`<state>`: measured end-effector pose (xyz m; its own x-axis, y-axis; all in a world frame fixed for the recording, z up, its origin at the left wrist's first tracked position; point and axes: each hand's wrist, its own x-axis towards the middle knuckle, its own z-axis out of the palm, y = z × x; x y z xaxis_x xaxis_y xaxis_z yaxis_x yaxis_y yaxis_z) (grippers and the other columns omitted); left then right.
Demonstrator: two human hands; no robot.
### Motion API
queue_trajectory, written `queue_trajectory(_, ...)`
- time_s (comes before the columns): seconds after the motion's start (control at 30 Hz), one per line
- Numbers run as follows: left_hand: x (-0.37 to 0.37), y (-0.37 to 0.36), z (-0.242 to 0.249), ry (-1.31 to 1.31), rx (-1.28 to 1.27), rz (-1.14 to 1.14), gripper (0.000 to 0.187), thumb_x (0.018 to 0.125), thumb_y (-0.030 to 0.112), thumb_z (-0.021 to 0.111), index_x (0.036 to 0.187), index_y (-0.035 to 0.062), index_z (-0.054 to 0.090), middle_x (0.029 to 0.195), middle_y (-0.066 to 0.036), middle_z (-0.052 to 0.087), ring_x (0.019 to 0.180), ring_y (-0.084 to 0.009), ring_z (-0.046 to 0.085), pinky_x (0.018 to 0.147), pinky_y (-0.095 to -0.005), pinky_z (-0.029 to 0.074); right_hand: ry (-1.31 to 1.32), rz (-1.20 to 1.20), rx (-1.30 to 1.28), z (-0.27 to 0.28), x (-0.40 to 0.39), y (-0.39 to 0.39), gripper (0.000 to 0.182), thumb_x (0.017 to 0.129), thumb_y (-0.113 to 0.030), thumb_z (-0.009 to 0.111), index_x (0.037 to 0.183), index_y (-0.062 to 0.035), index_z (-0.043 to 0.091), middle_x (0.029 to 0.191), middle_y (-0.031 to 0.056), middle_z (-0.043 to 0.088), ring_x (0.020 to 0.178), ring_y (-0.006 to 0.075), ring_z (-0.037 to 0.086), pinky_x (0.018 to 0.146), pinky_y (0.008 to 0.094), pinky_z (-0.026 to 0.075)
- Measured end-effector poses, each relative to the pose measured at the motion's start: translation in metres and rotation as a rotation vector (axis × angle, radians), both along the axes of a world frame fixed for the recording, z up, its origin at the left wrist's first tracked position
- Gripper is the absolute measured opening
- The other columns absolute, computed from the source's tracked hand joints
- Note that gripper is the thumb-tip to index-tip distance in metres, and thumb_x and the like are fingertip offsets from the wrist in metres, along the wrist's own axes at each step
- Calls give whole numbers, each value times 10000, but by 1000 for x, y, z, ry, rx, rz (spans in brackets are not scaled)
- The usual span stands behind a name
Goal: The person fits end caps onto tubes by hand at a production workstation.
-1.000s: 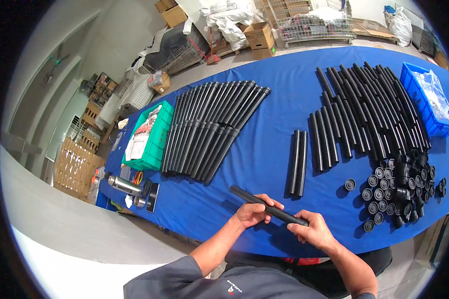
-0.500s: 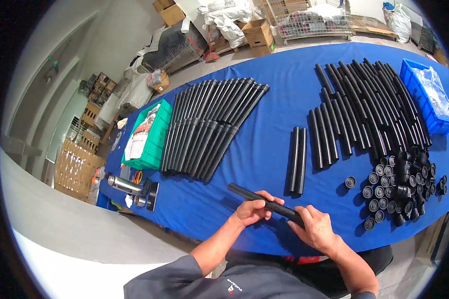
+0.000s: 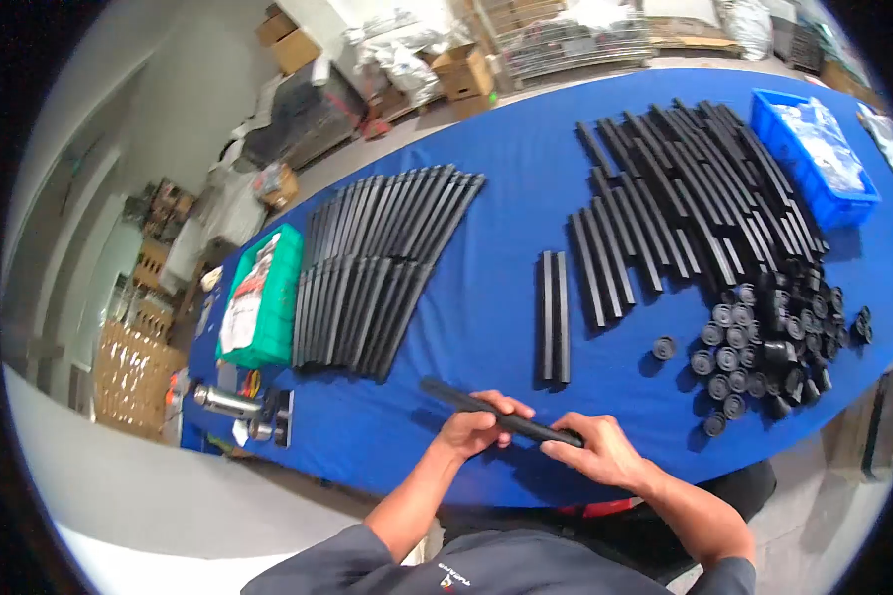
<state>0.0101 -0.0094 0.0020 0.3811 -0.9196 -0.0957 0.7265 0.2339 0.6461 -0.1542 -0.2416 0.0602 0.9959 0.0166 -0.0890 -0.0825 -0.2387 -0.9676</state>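
Note:
A black tube (image 3: 448, 395) lies slantwise across both my hands, above the front of the blue-covered table. Partway along it, my left hand (image 3: 479, 428) is wrapped around the tube, its far end sticking out to the left. My right hand (image 3: 603, 452) grips the near right end, thumb and fingers closed over it, so that end is partly hidden. Just beyond my hands, two black tubes (image 3: 555, 317) lie side by side. A single round black cap (image 3: 664, 348) sits apart to the right, near a heap of similar caps (image 3: 734, 359).
Many loose black tubes (image 3: 655, 203) are spread at the back right, beside a blue bin (image 3: 845, 210) holding clear plastic bags. To the left lie rows of tubes with collars (image 3: 367, 268). A green crate (image 3: 276, 315), a steel flask (image 3: 226, 402) and a phone (image 3: 284, 418) stand further left.
The camera view has turned, so the table's contents appear shifted left. Both hands keep hold of the tube, which looks slightly less steeply tilted.

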Motion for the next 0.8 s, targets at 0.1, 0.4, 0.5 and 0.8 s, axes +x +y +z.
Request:
queue_trajectory(0.1, 1, 1, 2, 68, 26, 17, 287, 863, 145, 764, 1123, 37, 707, 1264, -301, 640, 899, -290, 716, 699, -363, 620, 59, -11, -19, 2, 3, -2, 368, 922, -315, 718, 1133, -23, 646, 875, 162, 669, 764, 328, 695, 601, 446, 544)
queue_trajectory(0.4, 2, 1, -1, 3, -33, 29, 326, 865, 182, 785, 1143, 40, 692, 1246, -315, 643, 793, -285, 704, 640, -385, 603, -38, 61, -60, -4, 0, -4, 396, 946, -373, 668, 1045, 4, 598, 813, 235, 664, 776, 430, 672, 676, 512, 512)
queue_trajectory(0.5, -1, 1, 0, -6, 24, 97, 327, 859, 180, 790, 1133, 36, 687, 1235, -318, 650, 792, -283, 705, 640, -379, 603, -289, -62, -198, -19, -2, 3, 395, 956, -355, 682, 1104, 4, 611, 892, 213, 670, 789, 406, 667, 678, 480, 517)
queue_trajectory(0.8, -2, 2, -2, -20, 59, 128, 332, 859, 191, 798, 1130, 32, 689, 1254, -308, 652, 795, -283, 706, 655, -381, 600, -296, -19, -200, -23, 1, 0, 339, 964, -288, 670, 1098, 13, 590, 924, 211, 650, 811, 422, 644, 694, 499, 509)
